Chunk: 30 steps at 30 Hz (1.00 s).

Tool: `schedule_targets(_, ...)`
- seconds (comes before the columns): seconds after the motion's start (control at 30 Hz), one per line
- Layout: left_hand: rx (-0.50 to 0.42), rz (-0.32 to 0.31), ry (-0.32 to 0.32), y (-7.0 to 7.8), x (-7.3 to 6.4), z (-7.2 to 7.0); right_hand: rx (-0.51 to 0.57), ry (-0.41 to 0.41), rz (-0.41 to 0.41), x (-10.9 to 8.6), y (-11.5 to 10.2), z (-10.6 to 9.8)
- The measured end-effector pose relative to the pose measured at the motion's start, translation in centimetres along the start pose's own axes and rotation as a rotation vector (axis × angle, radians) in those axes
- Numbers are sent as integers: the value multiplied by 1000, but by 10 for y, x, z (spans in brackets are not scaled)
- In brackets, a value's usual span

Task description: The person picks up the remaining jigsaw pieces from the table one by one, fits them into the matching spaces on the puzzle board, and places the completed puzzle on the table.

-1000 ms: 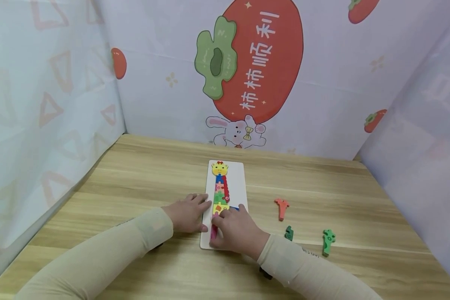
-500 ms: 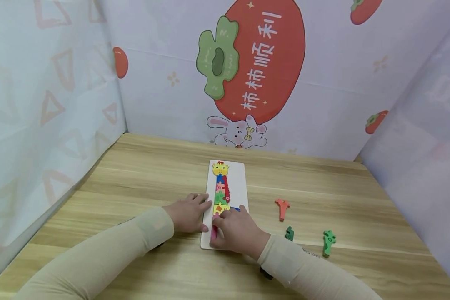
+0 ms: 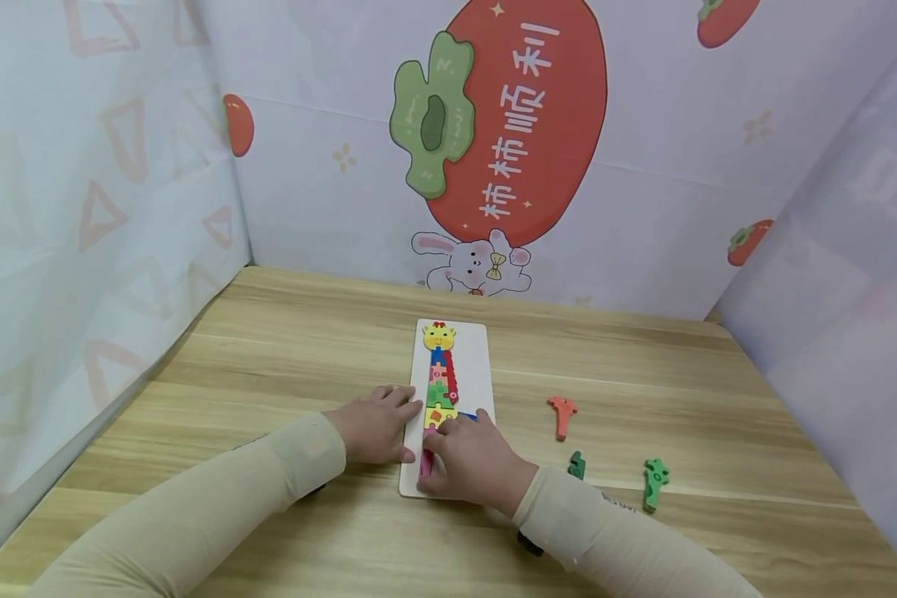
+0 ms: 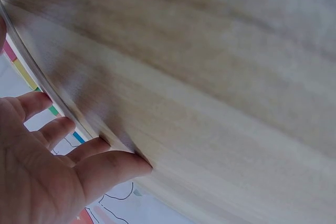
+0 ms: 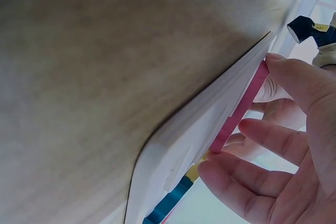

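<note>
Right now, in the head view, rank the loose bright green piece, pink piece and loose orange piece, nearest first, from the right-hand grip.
1. Pink piece: in the right-hand grip, on the board.
2. Loose orange piece: on the table, right of the board.
3. Loose bright green piece: farther right.

Wood-grain table (image 3: 291,332) bears: white puzzle board (image 3: 473,357), partly beneath right hand (image 3: 477,458); right of that hand, orange piece (image 3: 562,415), dark green piece (image 3: 576,467) and, farthest out, light green piece (image 3: 654,483).

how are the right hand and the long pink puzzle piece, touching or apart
Touching. The right wrist view shows the right hand with its thumb against one end of the pink puzzle piece.
</note>
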<state>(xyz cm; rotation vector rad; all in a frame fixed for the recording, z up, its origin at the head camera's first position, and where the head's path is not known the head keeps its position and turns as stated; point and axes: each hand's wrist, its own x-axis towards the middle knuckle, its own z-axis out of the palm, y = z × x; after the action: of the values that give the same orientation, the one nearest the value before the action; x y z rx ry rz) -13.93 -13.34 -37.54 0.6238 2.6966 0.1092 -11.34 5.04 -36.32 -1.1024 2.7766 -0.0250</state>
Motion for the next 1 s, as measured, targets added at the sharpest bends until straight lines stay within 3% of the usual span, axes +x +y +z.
schedule_targets(0.43, -1, 1, -2, 2, -2, -1, 4, -39, 18, 2, -1, -1)
schedule_targets(1.0, -1, 4, -1, 1, -2, -1, -5, -33, 2, 1, 0, -2)
